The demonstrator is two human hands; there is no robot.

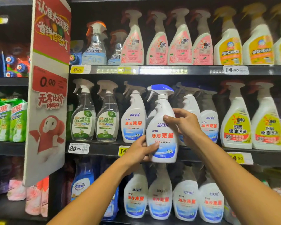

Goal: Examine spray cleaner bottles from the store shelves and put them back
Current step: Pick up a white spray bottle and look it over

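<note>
Holding the white spray bottle (162, 127) upright just in front of the middle shelf (104, 150), both hands grip it: the left hand (140, 151) wraps its lower edge with the thumb across the label, and the right hand (185, 124) pinches its shoulder. I think the danger is at the return: the gap between neighbour bottles (133, 117) looks narrow, so a tilted bottle may knock them over.

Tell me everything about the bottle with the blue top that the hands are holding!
The spray bottle is white plastic with a blue-and-white trigger head, red Chinese lettering and a blue wave picture. It is upright, held in front of the middle shelf. The left hand grips its lower side; the right hand holds its shoulder.
</note>
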